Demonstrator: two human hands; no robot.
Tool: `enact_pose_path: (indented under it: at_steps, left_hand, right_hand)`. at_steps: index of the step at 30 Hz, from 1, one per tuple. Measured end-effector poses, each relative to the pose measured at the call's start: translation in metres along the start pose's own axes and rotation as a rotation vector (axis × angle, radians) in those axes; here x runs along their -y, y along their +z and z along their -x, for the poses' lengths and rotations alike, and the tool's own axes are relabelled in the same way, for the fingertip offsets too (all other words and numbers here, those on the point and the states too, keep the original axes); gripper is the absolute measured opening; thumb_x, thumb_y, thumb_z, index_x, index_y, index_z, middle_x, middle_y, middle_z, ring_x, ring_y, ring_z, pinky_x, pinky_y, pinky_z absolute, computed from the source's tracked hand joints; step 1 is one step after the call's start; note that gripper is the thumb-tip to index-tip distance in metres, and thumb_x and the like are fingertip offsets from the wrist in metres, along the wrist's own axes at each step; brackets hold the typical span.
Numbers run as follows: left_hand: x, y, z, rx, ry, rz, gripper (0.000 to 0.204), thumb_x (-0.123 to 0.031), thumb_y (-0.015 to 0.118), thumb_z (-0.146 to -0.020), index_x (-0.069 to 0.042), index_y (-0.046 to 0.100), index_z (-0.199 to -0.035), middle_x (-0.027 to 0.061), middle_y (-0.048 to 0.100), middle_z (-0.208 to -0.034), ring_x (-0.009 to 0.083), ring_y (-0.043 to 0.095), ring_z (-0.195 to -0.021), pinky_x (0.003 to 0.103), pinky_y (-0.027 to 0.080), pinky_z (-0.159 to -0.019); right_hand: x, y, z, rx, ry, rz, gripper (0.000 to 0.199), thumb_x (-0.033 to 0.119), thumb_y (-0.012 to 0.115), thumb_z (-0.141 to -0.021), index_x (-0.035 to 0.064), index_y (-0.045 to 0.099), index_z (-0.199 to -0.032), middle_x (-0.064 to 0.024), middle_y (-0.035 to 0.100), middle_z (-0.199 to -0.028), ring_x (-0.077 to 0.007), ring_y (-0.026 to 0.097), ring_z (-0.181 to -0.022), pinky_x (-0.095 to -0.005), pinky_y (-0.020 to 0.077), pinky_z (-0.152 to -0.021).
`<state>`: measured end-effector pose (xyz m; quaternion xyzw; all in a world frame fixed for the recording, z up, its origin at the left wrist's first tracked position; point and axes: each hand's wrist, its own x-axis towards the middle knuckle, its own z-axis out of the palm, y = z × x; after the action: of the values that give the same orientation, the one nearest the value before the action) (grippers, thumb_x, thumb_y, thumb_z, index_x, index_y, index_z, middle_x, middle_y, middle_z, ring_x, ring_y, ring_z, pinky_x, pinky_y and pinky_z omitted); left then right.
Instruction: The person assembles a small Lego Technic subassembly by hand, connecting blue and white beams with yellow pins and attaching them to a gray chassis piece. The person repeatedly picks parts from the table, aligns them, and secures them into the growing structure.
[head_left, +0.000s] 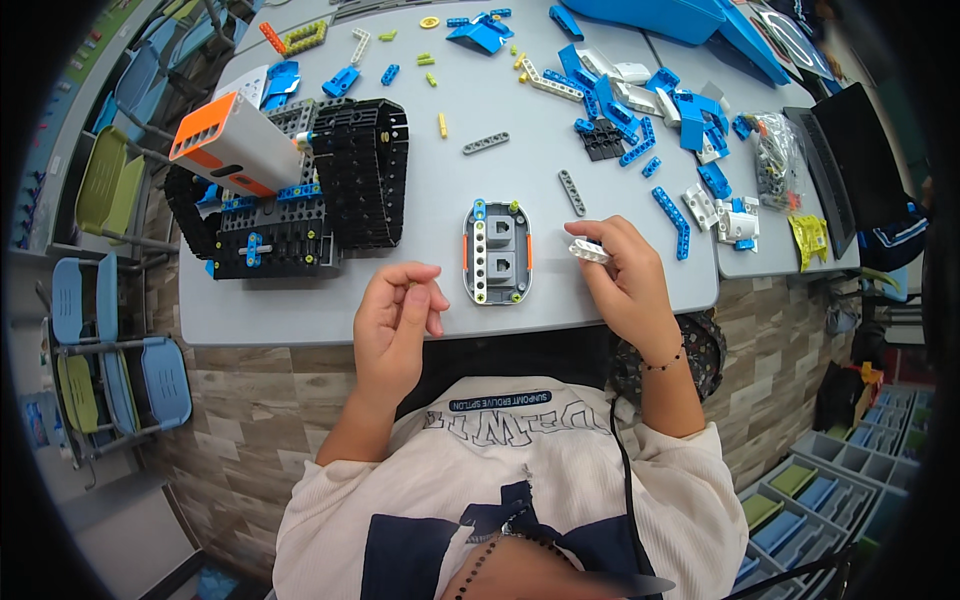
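My right hand point(630, 285) pinches a short white beam with holes point(586, 252) between thumb and fingers, just above the table. Left of it lies an oval grey module with orange sides point(499, 255), holding two grey square sockets. A white perforated beam point(481, 262) runs along the module's left side, with a blue piece at its far end and yellow-green pins at the corners. Beside the module, my left hand point(392, 320) is loosely curled, its fingers a little apart and nothing visible in them. Two grey beams point(571, 192) point(486, 143) lie loose beyond the module.
A black tracked model point(290, 225) with a white and orange block point(235, 145) stands at the left. Blue and white building pieces point(630, 105) are heaped at the far right, near a clear bag of parts point(782, 165) and a black laptop point(850, 150). An angled blue beam point(672, 222) lies right.
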<state>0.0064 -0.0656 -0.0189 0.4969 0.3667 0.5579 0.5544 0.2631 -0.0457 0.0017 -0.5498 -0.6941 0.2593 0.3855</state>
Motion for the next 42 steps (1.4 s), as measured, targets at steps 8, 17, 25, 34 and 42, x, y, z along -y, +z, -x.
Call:
enact_pose_path:
  at_steps: [8, 17, 25, 34, 42]
  left_hand:
    - [0.001, 0.008, -0.005, -0.079, 0.036, 0.010, 0.022, 0.000, 0.067, -0.091, 0.004, 0.059, -0.110, 0.0156, 0.071, -0.102, 0.0129, 0.067, -0.085, 0.022, 0.053, -0.074]
    - [-0.024, 0.025, -0.004, 0.183, 0.297, -0.462, 0.035, 0.005, 0.074, -0.080, -0.005, 0.072, -0.114, 0.0080, 0.069, -0.088, 0.0141, 0.064, -0.076, 0.024, 0.050, -0.064]
    - [-0.033, 0.042, -0.006, 0.196, 0.502, -0.586, 0.058, -0.009, 0.083, -0.074, -0.001, 0.060, -0.127, 0.0096, 0.074, -0.097, 0.0162, 0.071, -0.071, 0.025, 0.055, -0.065]
    - [-0.038, 0.042, -0.008, 0.261, 0.604, -0.572, 0.057, -0.009, 0.082, -0.079, 0.004, 0.056, -0.127, 0.0100, 0.074, -0.079, 0.0165, 0.072, -0.072, 0.024, 0.055, -0.064]
    - [-0.041, 0.039, -0.009, 0.353, 0.532, -0.504, 0.065, -0.008, 0.081, -0.080, 0.006, 0.047, -0.133, 0.0080, 0.071, -0.075, 0.0122, 0.066, -0.065, 0.023, 0.053, -0.063]
  right_hand:
    - [-0.001, 0.004, -0.005, -0.006, -0.107, 0.071, 0.036, -0.005, 0.060, -0.081, 0.0013, 0.064, -0.116, -0.0068, 0.062, -0.087, -0.0102, 0.050, -0.062, -0.0224, 0.0382, -0.055]
    - [0.020, 0.020, 0.023, 0.087, 0.168, -1.139, 0.022, -0.003, 0.074, -0.082, 0.0052, 0.059, -0.097, -0.0182, 0.072, -0.103, -0.0060, 0.061, -0.075, -0.0163, 0.0468, -0.067]
    - [0.028, 0.045, 0.035, 0.045, 0.056, -1.573, 0.022, -0.005, 0.070, -0.086, 0.0075, 0.055, -0.096, -0.0241, 0.068, -0.113, -0.0223, 0.068, -0.106, -0.0323, 0.0566, -0.091]
    - [0.028, 0.048, 0.040, 0.073, -0.062, -1.479, 0.021, -0.008, 0.067, -0.086, 0.0061, 0.058, -0.098, -0.0251, 0.067, -0.113, -0.0255, 0.067, -0.108, -0.0365, 0.0575, -0.090]
    - [0.026, 0.050, 0.040, 0.072, -0.233, -1.326, 0.024, -0.006, 0.069, -0.087, 0.0099, 0.062, -0.104, -0.0228, 0.068, -0.112, -0.0208, 0.069, -0.097, -0.0318, 0.0574, -0.082]
